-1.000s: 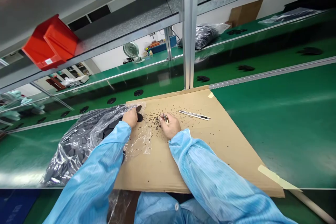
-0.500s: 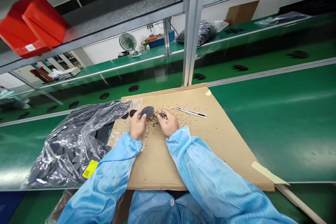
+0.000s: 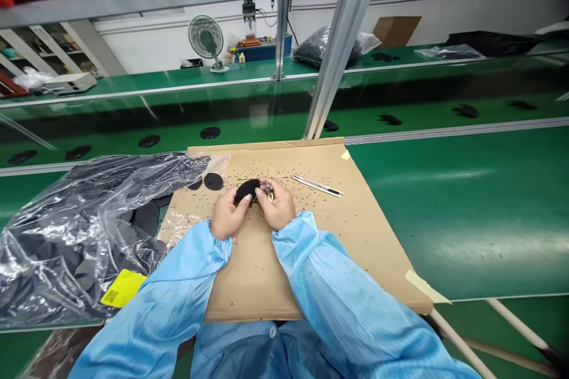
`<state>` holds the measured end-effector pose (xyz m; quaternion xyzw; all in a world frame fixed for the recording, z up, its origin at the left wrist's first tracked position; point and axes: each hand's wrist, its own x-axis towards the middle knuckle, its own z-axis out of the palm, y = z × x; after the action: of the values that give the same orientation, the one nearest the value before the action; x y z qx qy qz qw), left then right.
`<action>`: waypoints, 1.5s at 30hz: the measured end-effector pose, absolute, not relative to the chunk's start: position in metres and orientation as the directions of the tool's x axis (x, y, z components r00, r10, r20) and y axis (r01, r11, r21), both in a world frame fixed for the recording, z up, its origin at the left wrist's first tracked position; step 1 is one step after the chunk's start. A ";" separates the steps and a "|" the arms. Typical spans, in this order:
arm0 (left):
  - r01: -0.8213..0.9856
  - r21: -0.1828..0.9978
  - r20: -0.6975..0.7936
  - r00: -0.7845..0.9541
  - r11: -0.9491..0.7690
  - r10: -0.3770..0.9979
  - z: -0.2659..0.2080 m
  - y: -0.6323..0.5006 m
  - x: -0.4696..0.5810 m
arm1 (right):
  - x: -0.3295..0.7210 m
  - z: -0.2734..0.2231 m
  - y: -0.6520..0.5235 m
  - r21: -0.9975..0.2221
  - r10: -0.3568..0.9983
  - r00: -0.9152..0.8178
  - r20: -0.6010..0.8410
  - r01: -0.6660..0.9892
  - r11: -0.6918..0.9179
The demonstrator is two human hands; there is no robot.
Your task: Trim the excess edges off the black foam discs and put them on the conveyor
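Observation:
My left hand (image 3: pixel 226 214) is closed on the left edge of a thin black disc (image 3: pixel 247 190), held above the cardboard sheet (image 3: pixel 255 284). My right hand (image 3: pixel 278 206) pinches the disc's right edge between thumb and fingers. A small shiny metal tool (image 3: pixel 269 192) is tucked in that same hand; its kind is mostly hidden by the fingers. Tiny black bits lie scattered on the cardboard around both hands. Another black disc (image 3: pixel 213 182) lies flat near the bag's mouth. To the right of my hands rests a slim utility knife (image 3: pixel 317 186).
A clear plastic bag (image 3: pixel 95 213) full of dark discs lies at the left, bearing a yellow label (image 3: pixel 123 288). Behind the cardboard, several black pieces lie along the green belt (image 3: pixel 249 121). A metal post (image 3: pixel 342 41) rises at the cardboard's back edge. A fan (image 3: pixel 206 38) stands farther back.
The disc has turned over from its greyer marked face to a plain black one. My right hand has come left to grip its edge. The view has shifted and levelled.

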<state>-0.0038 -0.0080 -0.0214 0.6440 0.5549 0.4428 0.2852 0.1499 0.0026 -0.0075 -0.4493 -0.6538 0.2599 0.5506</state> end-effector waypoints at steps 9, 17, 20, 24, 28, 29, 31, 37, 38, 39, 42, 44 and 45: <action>0.443 0.867 0.226 0.060 -0.228 0.972 -0.012 -0.009 -0.004 | 0.147 -0.008 0.002 -0.771 0.859 -0.086 0.504 0.405 0.492; 0.429 0.866 0.251 0.072 -0.257 0.965 -0.012 -0.010 -0.004 | 0.148 -0.007 0.001 -0.755 0.852 -0.112 0.512 0.414 0.509; 0.400 0.875 0.264 0.077 -0.273 0.961 -0.014 -0.008 -0.004 | 0.147 -0.006 0.000 -0.754 0.851 -0.115 0.512 0.416 0.509; 0.383 0.871 0.294 0.094 -0.307 0.951 -0.014 -0.008 -0.005 | 0.147 -0.006 -0.001 -0.756 0.860 -0.133 0.494 0.423 0.499; 0.443 0.851 0.260 0.115 -0.283 0.959 -0.013 -0.009 -0.005 | 0.146 -0.006 -0.001 -0.751 0.855 -0.147 0.497 0.422 0.508; 0.461 0.845 0.249 0.112 -0.272 0.962 -0.012 -0.010 -0.005 | 0.146 -0.006 -0.001 -0.750 0.854 -0.153 0.497 0.420 0.512; 0.490 0.833 0.236 0.103 -0.256 0.966 -0.012 -0.010 -0.005 | 0.146 -0.006 -0.002 -0.747 0.851 -0.165 0.499 0.416 0.519; 0.536 0.808 0.229 0.095 -0.244 0.969 -0.010 -0.011 -0.005 | 0.145 -0.004 -0.003 -0.738 0.851 -0.180 0.494 0.431 0.520; 0.545 0.803 0.228 0.096 -0.242 0.969 -0.009 -0.011 -0.004 | 0.145 -0.004 -0.003 -0.737 0.851 -0.183 0.492 0.431 0.520; 0.555 0.797 0.227 0.095 -0.241 0.969 -0.008 -0.011 -0.004 | 0.145 -0.004 -0.003 -0.737 0.851 -0.184 0.492 0.431 0.520; 0.585 0.776 0.229 0.087 -0.236 0.970 -0.005 -0.013 -0.003 | 0.145 -0.005 -0.003 -0.736 0.850 -0.183 0.494 0.432 0.521; 0.601 0.765 0.229 0.079 -0.229 0.970 -0.004 -0.014 -0.003 | 0.145 -0.006 -0.003 -0.735 0.850 -0.182 0.495 0.434 0.521; 0.609 0.760 0.228 0.075 -0.226 0.971 -0.004 -0.014 -0.003 | 0.145 -0.006 -0.003 -0.734 0.850 -0.183 0.493 0.436 0.520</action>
<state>-0.0028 -0.0139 -0.0038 0.6910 0.5716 0.3682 0.2454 0.1450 -0.0029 -0.0061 -0.4367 -0.7365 0.2220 0.4665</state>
